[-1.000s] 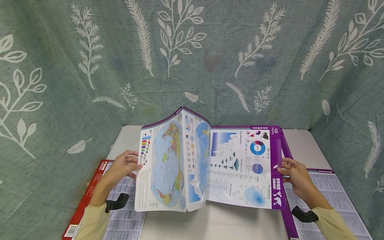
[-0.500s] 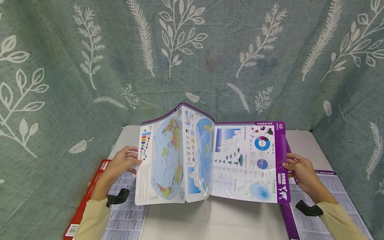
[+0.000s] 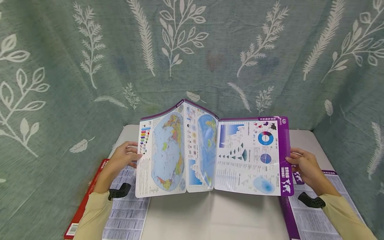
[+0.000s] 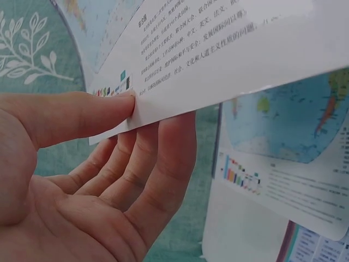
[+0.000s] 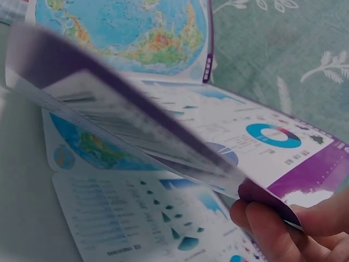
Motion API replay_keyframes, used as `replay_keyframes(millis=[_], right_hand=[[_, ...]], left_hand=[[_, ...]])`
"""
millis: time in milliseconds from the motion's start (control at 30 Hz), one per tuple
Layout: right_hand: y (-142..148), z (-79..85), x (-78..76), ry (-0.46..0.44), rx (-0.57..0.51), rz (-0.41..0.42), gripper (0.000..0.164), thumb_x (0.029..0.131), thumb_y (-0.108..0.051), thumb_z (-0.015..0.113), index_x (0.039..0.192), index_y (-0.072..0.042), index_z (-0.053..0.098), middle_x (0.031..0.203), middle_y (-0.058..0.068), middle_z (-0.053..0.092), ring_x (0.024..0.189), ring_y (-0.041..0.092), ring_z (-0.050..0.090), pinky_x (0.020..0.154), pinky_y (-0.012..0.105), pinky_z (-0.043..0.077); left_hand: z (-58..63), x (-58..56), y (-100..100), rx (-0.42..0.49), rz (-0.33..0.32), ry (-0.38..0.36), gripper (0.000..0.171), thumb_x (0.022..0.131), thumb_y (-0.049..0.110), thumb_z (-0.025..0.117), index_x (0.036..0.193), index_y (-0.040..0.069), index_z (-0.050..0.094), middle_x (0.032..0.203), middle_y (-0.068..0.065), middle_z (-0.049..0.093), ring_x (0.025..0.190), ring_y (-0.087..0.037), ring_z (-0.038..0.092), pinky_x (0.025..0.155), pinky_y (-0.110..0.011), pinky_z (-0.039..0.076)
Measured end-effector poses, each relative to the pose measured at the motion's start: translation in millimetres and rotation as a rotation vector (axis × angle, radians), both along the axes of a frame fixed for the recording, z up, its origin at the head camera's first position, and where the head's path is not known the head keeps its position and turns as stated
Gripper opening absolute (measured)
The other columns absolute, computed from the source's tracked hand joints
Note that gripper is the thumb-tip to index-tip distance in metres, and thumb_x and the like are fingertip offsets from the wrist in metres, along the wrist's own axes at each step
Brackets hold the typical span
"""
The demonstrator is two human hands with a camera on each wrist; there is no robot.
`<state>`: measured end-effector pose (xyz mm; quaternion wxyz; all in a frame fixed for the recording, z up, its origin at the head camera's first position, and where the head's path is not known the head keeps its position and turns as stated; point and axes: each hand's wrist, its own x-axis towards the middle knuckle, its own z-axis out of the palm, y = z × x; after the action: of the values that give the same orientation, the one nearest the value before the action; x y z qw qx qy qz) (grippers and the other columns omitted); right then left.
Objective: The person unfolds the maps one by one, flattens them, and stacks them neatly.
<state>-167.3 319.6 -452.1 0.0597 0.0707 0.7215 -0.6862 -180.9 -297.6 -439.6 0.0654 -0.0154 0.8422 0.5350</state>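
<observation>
Centre of the head view, up stood the folding map chart, panels bent in a zigzag, tilted over the bench, its back face hidden from this side. At the frame's left, the left hand pinched the white margin, thumb across the front, fingers curled behind; its wrist view gave the grip close up, thumb tip by the coloured bars, the chart running off the top and some of the slanted print too faint to read. Over on the right, the right hand had the purple edge nipped between thumb and fingers, much of that hand cut off at the lower right of its wrist view, where a purple-bordered flap lay across in a blur and hid parts of the panels beyond. Lower left came a red-edged sheet, partly covered by the left sleeve and cropped by the frame's bottom; lower right, a purple-edged sheet was likewise cropped, partly hidden by the right arm. Behind hung the leaf-patterned curtain, running out of frame above.
</observation>
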Motion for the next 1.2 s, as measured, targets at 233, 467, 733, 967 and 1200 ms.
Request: replay_keyframes(millis=[233, 467, 733, 967, 1200], right_hand=[[7, 2.3, -8.8, -0.014, 0.074, -0.021, 0.031, 0.094, -0.011, 0.059, 0.122, -0.007, 0.048, 0.087, -0.018, 0.066, 0.076, 0.009, 0.064, 0.064, 0.028, 0.054], [15, 2.3, -15.0, -0.057, 0.079, -0.039, 0.025, 0.095, -0.012, 0.056, 0.118, -0.016, 0.049, 0.085, -0.018, 0.065, 0.076, 0.010, 0.064, 0.066, 0.031, 0.054], [25, 0.2, -21.5, -0.052, 0.062, -0.036, 0.034, 0.095, -0.016, 0.056, 0.126, -0.010, 0.045, 0.086, -0.016, 0.065, 0.076, 0.011, 0.064, 0.065, 0.031, 0.055], [32, 4.0, -27.1, -0.049, 0.010, -0.054, 0.022, 0.092, -0.016, 0.062, 0.111, -0.021, 0.051, 0.085, -0.015, 0.067, 0.075, 0.011, 0.065, 0.064, 0.030, 0.054], [36, 10.6, -32.1, -0.064, -0.050, -0.080, 0.019, 0.091, -0.012, 0.062, 0.106, -0.021, 0.053, 0.082, -0.012, 0.068, 0.072, 0.012, 0.065, 0.061, 0.030, 0.054]], left_hand=[[2.5, -5.2, 2, 0.009, -0.003, 0.014, 0.055, 0.088, 0.010, 0.064, 0.133, -0.003, 0.036, 0.109, -0.025, 0.055, 0.077, -0.024, 0.065, 0.063, -0.039, 0.056], [3.3, -11.1, 5, 0.021, 0.006, -0.003, 0.057, 0.089, 0.011, 0.064, 0.135, -0.003, 0.034, 0.113, -0.026, 0.054, 0.080, -0.023, 0.063, 0.065, -0.038, 0.056], [2.2, -22.1, 4, -0.017, 0.059, -0.056, 0.058, 0.090, 0.016, 0.064, 0.138, 0.002, 0.035, 0.115, -0.023, 0.055, 0.070, -0.026, 0.064, 0.065, -0.036, 0.055], [-2.1, -31.5, 3, 0.005, 0.067, -0.062, 0.055, 0.089, 0.014, 0.064, 0.136, 0.002, 0.037, 0.113, -0.021, 0.057, 0.071, -0.027, 0.066, 0.065, -0.040, 0.055], [-8.0, -41.2, 0, 0.016, 0.076, -0.056, 0.053, 0.089, 0.013, 0.063, 0.135, 0.002, 0.039, 0.111, -0.020, 0.058, 0.074, -0.027, 0.064, 0.065, -0.040, 0.055]])
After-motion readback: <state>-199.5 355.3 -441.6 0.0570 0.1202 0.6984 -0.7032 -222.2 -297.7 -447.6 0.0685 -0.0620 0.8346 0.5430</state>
